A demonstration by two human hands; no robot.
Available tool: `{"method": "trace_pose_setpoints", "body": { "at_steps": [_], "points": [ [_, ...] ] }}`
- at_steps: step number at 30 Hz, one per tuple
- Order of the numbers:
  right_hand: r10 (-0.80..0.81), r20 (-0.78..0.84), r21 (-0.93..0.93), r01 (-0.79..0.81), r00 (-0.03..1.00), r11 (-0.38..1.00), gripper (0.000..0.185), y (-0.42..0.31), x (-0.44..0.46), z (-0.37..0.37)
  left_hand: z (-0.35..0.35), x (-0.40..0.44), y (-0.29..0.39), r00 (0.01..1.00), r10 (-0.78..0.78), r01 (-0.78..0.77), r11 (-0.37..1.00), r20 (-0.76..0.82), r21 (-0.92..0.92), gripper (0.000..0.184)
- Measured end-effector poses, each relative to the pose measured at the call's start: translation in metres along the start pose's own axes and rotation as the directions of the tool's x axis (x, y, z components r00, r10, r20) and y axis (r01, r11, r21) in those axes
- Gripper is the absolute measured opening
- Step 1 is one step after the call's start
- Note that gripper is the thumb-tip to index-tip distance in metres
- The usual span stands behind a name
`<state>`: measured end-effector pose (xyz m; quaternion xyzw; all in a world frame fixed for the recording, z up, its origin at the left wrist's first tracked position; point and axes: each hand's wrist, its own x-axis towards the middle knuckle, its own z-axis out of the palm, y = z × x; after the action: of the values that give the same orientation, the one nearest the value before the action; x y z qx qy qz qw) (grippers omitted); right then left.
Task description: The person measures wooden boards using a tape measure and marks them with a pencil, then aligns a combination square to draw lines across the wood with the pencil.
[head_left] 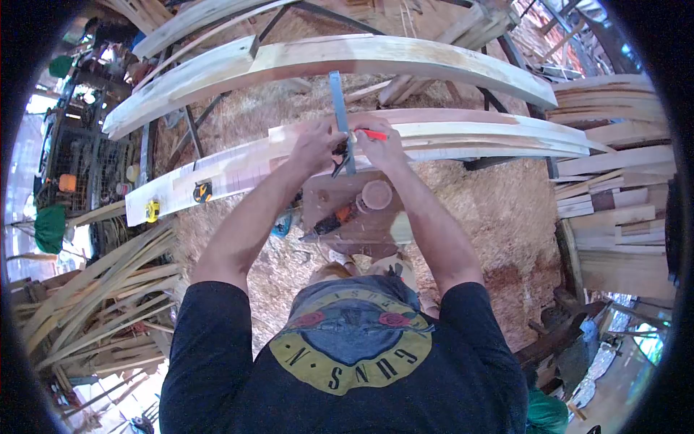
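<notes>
My left hand grips a combination square with a long steel blade and dark head, laid across a light wooden board. Close beside the blade, my right hand has its fingers closed around a red pencil. The pencil points left toward the blade; its tip is too small to make out. On the board's left end sit a yellow tape measure and a black-and-orange tape measure. Narrower curved strips lie along the board's right part.
A thick curved beam spans the supports beyond the board. Below my hands, a stool carries an orange-and-black tool and a round pale object. Stacked timber stands right, loose strips lie left, and shavings cover the ground.
</notes>
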<state>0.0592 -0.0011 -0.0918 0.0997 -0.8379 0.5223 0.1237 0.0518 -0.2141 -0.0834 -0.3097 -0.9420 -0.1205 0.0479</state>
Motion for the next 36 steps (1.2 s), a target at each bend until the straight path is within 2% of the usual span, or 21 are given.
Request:
{"method": "trace_pose_setpoints", "body": {
  "at_steps": [4,7,10,12,13,15,16,18,21,25,28,31,34,36],
  "points": [
    [-0.095,-0.041,-0.025,0.094,0.995,0.995,0.019,0.009,0.001,0.005,-0.006,0.001,0.006,0.997,-0.053,0.053,0.999,0.061,0.001,0.041],
    [-0.076,-0.035,0.007,0.076,0.997,0.997,0.018,0.007,-0.002,0.006,-0.006,0.000,0.006,0.998,-0.047,0.048,0.999,0.044,-0.010,0.042],
    [-0.041,0.175,-0.129,0.064,0.984,0.990,0.019,0.004,-0.011,-0.007,-0.004,0.000,0.003,1.000,-0.017,0.017,0.999,-0.003,-0.039,0.043],
    [-0.036,0.172,-0.185,0.069,0.984,0.980,0.018,0.006,-0.018,-0.012,-0.003,-0.001,0.002,0.996,0.023,-0.026,0.999,-0.087,-0.033,0.048],
    [-0.032,0.169,-0.214,0.068,0.985,0.974,0.017,0.000,-0.022,-0.015,-0.002,-0.001,0.002,0.998,0.012,-0.013,1.000,-0.059,-0.026,0.048],
    [0.048,0.117,-0.110,-0.035,0.992,0.993,0.017,-0.011,-0.020,-0.018,0.000,0.001,0.001,1.000,-0.013,0.013,1.000,-0.011,-0.010,0.050],
    [0.093,0.097,-0.051,-0.088,0.991,0.995,0.017,-0.017,-0.020,-0.018,0.001,-0.001,0.002,0.999,0.005,-0.005,1.000,-0.047,-0.003,0.050],
    [0.068,0.100,-0.033,-0.065,0.993,0.997,0.017,-0.013,-0.019,-0.015,0.001,-0.001,0.000,0.992,0.051,-0.049,0.999,-0.115,0.016,0.052],
    [0.038,0.111,-0.068,-0.031,0.993,0.997,0.018,-0.011,-0.018,-0.014,-0.005,-0.001,0.006,0.998,0.007,-0.008,1.000,-0.065,-0.016,0.053],
    [-0.012,0.116,-0.119,0.026,0.993,0.993,0.018,-0.003,-0.020,-0.009,0.002,-0.001,0.001,0.999,-0.011,0.010,1.000,-0.033,-0.017,0.037],
    [0.025,0.132,-0.146,-0.006,0.991,0.989,0.018,-0.004,-0.017,-0.007,-0.002,0.000,0.004,0.999,-0.041,0.041,0.999,-0.002,-0.002,0.036],
    [-0.130,0.029,-0.169,0.133,0.991,0.977,0.015,0.006,-0.009,0.003,-0.003,0.001,0.006,0.997,-0.067,0.067,0.998,0.032,0.003,0.036],
    [-0.145,-0.034,-0.094,0.142,0.989,0.985,0.014,0.008,-0.004,0.007,0.000,0.000,0.003,0.996,-0.079,0.079,0.997,0.051,-0.001,0.036],
    [-0.031,0.074,-0.135,0.041,0.997,0.990,0.015,0.006,-0.013,0.002,-0.003,0.001,0.005,0.993,-0.088,0.087,0.996,0.076,0.011,0.037]
  ]
}}
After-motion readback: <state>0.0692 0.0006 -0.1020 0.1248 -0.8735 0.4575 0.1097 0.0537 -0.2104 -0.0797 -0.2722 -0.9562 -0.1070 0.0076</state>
